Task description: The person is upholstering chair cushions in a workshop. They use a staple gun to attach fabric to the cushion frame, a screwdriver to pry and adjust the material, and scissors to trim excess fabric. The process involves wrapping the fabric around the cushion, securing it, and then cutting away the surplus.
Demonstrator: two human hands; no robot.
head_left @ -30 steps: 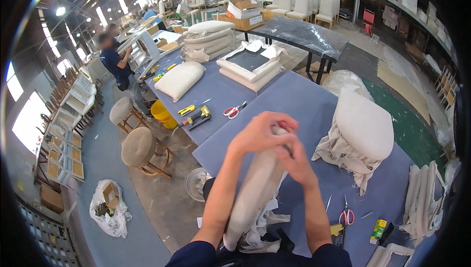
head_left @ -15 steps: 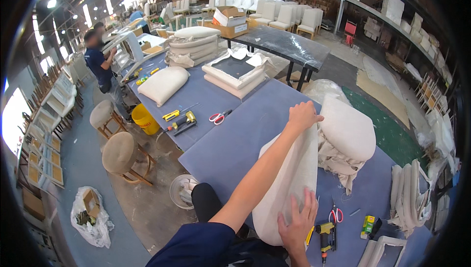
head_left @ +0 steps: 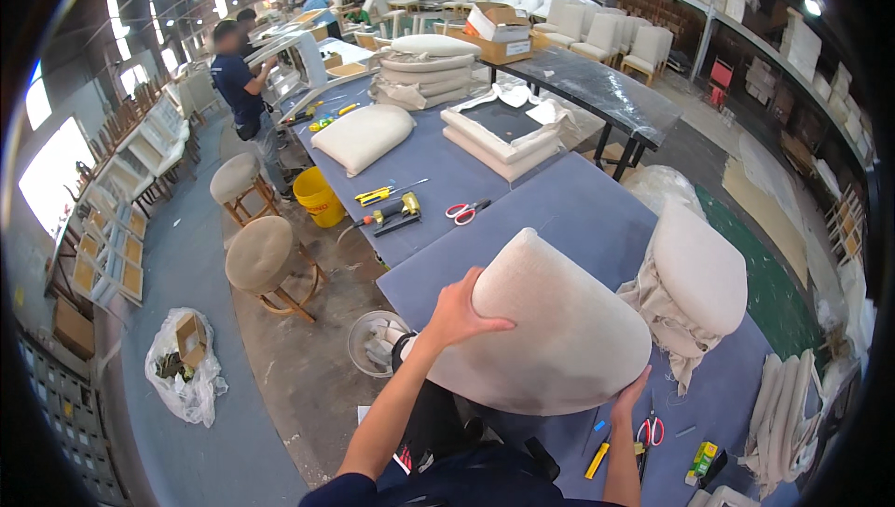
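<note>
A cream upholstered seat cushion [head_left: 559,335] is tilted up at the near edge of the blue-topped table [head_left: 531,199]. My left hand [head_left: 463,313] grips its left side, thumb across the fabric and fingers behind the edge. At the lower right corner, my right hand [head_left: 632,398] is closed round the rim. By my right forearm lie red-handled scissors [head_left: 651,431] and a yellow-handled tool [head_left: 598,460]. Farther right, another cream cushion [head_left: 699,269] rests on bunched fabric-covered pieces [head_left: 671,321].
Across the table are a staple gun [head_left: 401,215], scissors [head_left: 463,212], a rounded cushion [head_left: 364,137] and stacked seat pads [head_left: 424,74]. Stools [head_left: 266,255], a yellow bucket [head_left: 319,198] and a clear tub [head_left: 373,344] stand on the floor at left. A co-worker [head_left: 238,83] stands beyond.
The cushion has turned from on edge to face me, its broad side showing. My left hand has come back from its far end; my right hand has moved from its face to the right corner.
</note>
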